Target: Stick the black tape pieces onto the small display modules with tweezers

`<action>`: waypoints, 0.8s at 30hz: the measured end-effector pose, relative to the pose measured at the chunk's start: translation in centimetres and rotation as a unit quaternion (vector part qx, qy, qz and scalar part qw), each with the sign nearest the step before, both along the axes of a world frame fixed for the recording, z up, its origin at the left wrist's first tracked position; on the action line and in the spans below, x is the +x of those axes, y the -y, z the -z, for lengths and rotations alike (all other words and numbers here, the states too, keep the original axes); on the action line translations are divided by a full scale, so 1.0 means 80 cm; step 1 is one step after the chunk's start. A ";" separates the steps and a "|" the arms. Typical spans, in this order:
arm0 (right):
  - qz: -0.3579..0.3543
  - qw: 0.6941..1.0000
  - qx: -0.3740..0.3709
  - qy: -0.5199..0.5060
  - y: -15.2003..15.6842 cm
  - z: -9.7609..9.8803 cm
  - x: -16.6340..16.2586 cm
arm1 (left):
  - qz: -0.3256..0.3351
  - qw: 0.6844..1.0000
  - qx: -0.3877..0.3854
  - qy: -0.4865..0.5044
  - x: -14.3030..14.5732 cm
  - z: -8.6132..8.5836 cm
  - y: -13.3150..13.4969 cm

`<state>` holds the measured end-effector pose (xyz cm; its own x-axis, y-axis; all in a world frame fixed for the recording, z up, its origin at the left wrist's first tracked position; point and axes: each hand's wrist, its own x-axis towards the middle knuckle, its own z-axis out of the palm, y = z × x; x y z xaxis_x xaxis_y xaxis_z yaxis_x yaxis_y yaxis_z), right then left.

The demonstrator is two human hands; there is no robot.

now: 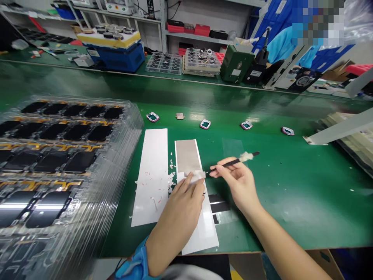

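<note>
My left hand (177, 212), with a blue band (136, 262) at the wrist, lies with its fingers stretched over a white sheet (201, 233). Its fingertips press near a small pale strip (198, 175) at the lower edge of a grey-beige adhesive area (187, 155). My right hand (240, 182) is closed round a slim black tool (225, 165) with whitish wrapping near its rear end. The tool's thin tip points left, close to the strip; whether it touches cannot be told. A second white sheet (151, 175) carries small red and white scraps.
Stacked clear trays (122, 155) of black screens fill the left side. Several small watch-like casings, one being a casing (205, 124), stand in a row beyond the sheets. Clear film with black strips (220, 206) lies beside my right forearm. A white metal post (335, 130) slants at right.
</note>
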<state>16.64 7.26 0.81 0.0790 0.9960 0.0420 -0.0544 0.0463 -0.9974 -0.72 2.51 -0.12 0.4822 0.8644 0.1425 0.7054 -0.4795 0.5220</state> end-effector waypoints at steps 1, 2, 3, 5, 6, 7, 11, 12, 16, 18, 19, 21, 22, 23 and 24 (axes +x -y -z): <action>0.025 0.999 0.018 -0.008 0.006 -0.007 0.001 | -0.015 0.999 -0.012 0.039 -0.001 -0.004 0.000; 0.054 0.998 0.042 -0.017 0.014 -0.015 0.000 | -0.037 0.995 -0.028 0.089 -0.003 -0.008 0.000; 0.085 0.994 0.065 -0.025 0.024 -0.021 -0.002 | -0.065 0.986 -0.053 0.147 -0.005 -0.013 0.001; 0.135 0.984 0.107 -0.034 0.044 -0.030 -0.014 | -0.118 0.946 -0.128 0.274 -0.010 -0.024 0.004; 0.149 0.981 0.119 -0.036 0.055 -0.031 -0.023 | -0.133 0.917 -0.172 0.333 -0.012 -0.028 0.006; 0.156 0.978 0.130 -0.040 0.064 -0.030 -0.033 | -0.139 0.887 -0.215 0.383 -0.013 -0.032 0.009; 0.139 0.979 0.136 -0.064 0.087 -0.014 -0.067 | -0.133 0.807 -0.302 0.490 -0.014 -0.038 0.022; 0.134 0.979 0.138 -0.068 0.089 -0.009 -0.072 | -0.130 0.796 -0.313 0.502 -0.013 -0.037 0.024; 0.143 0.976 0.152 -0.064 0.089 0.004 -0.081 | -0.102 0.773 -0.332 0.532 -0.010 -0.033 0.027; 0.147 0.976 0.149 -0.064 0.089 0.005 -0.081 | -0.101 0.775 -0.328 0.531 -0.010 -0.032 0.026; 0.146 0.976 0.148 -0.066 0.089 0.005 -0.081 | -0.103 0.776 -0.327 0.529 -0.009 -0.031 0.026; 0.141 0.977 0.146 -0.072 0.089 0.005 -0.081 | -0.106 0.779 -0.324 0.526 -0.009 -0.030 0.025; 0.139 0.977 0.146 -0.074 0.089 0.005 -0.081 | -0.107 0.781 -0.321 0.525 -0.008 -0.030 0.026; 0.139 0.977 0.146 -0.076 0.089 0.005 -0.081 | -0.108 0.782 -0.318 0.525 -0.008 -0.029 0.026; 0.138 0.976 0.148 -0.077 0.089 0.006 -0.081 | -0.110 0.783 -0.315 0.525 -0.007 -0.028 0.026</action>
<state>10.15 0.15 0.37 0.3703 0.8824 0.2904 -0.1476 0.3645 -0.9194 -1.29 0.42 2.15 0.2155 0.9681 -0.1279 -0.2423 0.1799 0.9534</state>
